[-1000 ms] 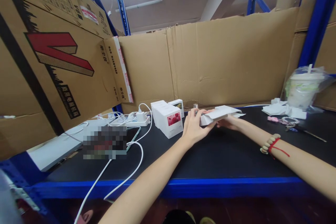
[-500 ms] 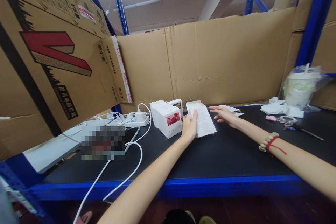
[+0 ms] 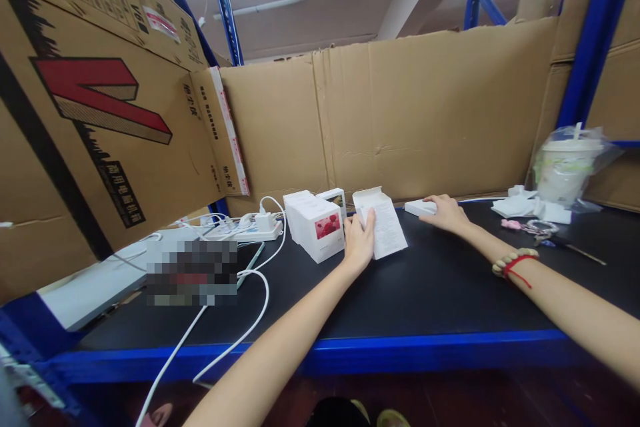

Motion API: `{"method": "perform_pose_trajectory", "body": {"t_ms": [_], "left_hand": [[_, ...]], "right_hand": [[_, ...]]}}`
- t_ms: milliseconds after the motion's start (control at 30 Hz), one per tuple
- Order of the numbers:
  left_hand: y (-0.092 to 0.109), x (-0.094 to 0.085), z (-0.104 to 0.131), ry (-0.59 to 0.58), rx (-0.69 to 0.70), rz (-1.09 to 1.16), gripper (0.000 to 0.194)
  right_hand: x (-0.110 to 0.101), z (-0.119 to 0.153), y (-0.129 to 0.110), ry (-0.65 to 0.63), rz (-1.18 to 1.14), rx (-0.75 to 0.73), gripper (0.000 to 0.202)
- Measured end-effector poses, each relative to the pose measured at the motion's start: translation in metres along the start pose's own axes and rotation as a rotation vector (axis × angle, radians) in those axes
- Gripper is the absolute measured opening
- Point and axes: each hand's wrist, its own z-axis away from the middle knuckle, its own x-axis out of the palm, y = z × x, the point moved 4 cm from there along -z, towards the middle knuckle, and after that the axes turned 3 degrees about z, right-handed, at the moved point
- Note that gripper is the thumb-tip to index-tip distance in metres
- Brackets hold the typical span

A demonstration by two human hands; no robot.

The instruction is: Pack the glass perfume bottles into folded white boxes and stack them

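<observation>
My left hand [image 3: 360, 238] is closed around a white carton [image 3: 389, 228] with fine print on its face and a raised flap at the top. The carton is tilted and its lower edge is close to the black tabletop. Farther right, my right hand [image 3: 445, 215] has its fingers curled over a flat white piece [image 3: 416, 207], which looks like a thin box or folded paper. Part of that piece is hidden by the fingers. Left of my left hand stands a row of white boxes [image 3: 320, 230], the front one bearing a red picture.
A power strip [image 3: 250, 232] with white cables [image 3: 265, 293] and a blurred-out object [image 3: 193, 273] occupy the left. On the right are crumpled tissues [image 3: 530, 205], a key ring [image 3: 543, 228] and a bagged cup [image 3: 570, 170]. Cardboard [image 3: 425, 113] walls the back.
My right hand has moved slightly away from the carton and closed over the flat white piece behind it. My left hand keeps holding the carton in nearly the same place.
</observation>
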Motion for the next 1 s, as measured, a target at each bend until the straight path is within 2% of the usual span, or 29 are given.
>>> {"method": "perform_pose_trajectory", "body": {"t_ms": [167,367,500,733,933,1000], "left_hand": [[-0.001,-0.003,-0.002,0.047,-0.005,0.001,0.024],[-0.001,0.0,-0.005,-0.032,0.081,0.008,0.022],[-0.001,0.001,-0.004,-0.063,0.105,0.014,0.019],[-0.001,-0.002,0.0,0.028,0.063,-0.082,0.021],[-0.005,0.003,0.001,-0.029,0.089,-0.08,0.028],[-0.005,0.003,0.001,-0.014,0.097,-0.072,0.03]], "right_hand": [[0.013,-0.006,0.016,-0.048,0.023,-0.006,0.047],[0.009,-0.001,0.007,-0.187,0.065,0.058,0.043],[0.002,0.003,0.0,-0.207,0.078,0.045,0.039],[0.005,0.001,0.004,-0.209,0.1,0.015,0.038],[0.008,-0.002,0.007,-0.217,0.108,0.009,0.04],[0.008,-0.002,0.007,-0.228,0.1,0.002,0.041]]}}
